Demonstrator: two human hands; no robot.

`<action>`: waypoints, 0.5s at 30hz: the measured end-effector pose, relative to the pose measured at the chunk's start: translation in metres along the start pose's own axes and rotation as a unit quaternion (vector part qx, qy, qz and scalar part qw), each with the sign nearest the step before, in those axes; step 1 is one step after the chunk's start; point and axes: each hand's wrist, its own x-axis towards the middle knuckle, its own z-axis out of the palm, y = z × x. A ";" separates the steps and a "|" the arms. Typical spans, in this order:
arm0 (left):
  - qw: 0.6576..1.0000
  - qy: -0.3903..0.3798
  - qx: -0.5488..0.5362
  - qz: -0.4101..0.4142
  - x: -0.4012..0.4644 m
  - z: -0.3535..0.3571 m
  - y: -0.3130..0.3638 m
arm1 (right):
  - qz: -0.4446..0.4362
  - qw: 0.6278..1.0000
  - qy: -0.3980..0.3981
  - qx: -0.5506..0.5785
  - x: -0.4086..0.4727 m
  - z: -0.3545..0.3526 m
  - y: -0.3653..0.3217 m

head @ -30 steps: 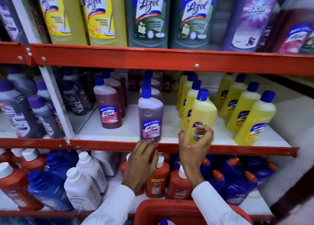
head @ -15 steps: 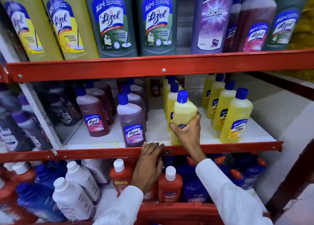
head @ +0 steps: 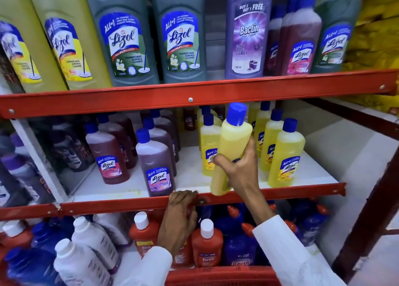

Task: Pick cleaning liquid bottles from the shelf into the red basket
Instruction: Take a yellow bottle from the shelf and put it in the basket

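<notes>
My right hand [head: 238, 170] grips a yellow Lizol bottle [head: 232, 143] with a blue cap, tilted and lifted off the middle shelf [head: 194, 183], its base just over the red front rail. My left hand [head: 179, 218] rests its fingertips on that red rail [head: 108, 204] and holds nothing. The red basket [head: 216, 275] shows only as a rim at the bottom edge, below both arms. Several more yellow bottles [head: 285, 154] stand on the middle shelf to the right, and purple-brown Lizol bottles [head: 156, 165] stand to the left.
The upper shelf holds large yellow, green and purple bottles [head: 248, 31] behind a red rail [head: 194, 95]. The lower shelf carries orange Bactin bottles [head: 206, 242], white bottles [head: 92, 244] and blue ones. A dark red upright post [head: 371, 210] stands at the right.
My right hand closed around the front yellow bottle, then lifted and tilted it forward off the shelf. My left hand stayed on the red rail. The view shifted left and upward.
</notes>
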 end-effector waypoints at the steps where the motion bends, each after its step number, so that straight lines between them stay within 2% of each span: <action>1: 1.000 0.002 0.000 0.007 0.001 0.001 -0.002 | 0.028 0.996 -0.038 0.075 0.002 -0.004 -0.001; 2: 1.000 0.003 -0.001 0.014 0.001 0.002 -0.004 | 0.064 0.978 -0.084 0.177 0.003 -0.008 -0.001; 4: 1.000 0.006 -0.002 0.025 0.002 0.004 -0.009 | 0.139 0.902 -0.169 0.371 0.002 -0.013 0.000; 6: 1.000 0.006 -0.005 0.028 0.003 0.005 -0.011 | 0.154 0.847 -0.224 0.457 0.000 -0.015 0.001; 7: 1.000 0.008 -0.005 0.028 0.002 0.006 -0.011 | 0.150 0.842 -0.229 0.465 -0.002 -0.016 0.002; 8: 1.000 0.008 -0.004 0.027 0.002 0.006 -0.012 | 0.149 0.845 -0.227 0.460 -0.005 -0.017 0.002; 10: 1.000 -0.001 -0.002 0.017 0.001 0.004 -0.012 | 0.145 0.889 -0.194 0.388 -0.012 -0.023 0.000; 12: 1.000 -0.004 -0.017 -0.007 -0.001 -0.004 -0.006 | 0.114 0.958 -0.130 0.230 -0.023 -0.029 -0.002; 13: 0.999 0.006 -0.042 -0.019 -0.002 -0.011 0.001 | 0.100 0.978 -0.107 0.147 -0.029 -0.031 -0.001; 15: 0.994 0.013 -0.110 -0.025 -0.011 -0.022 0.017 | 0.093 0.991 -0.086 0.031 -0.044 -0.036 0.006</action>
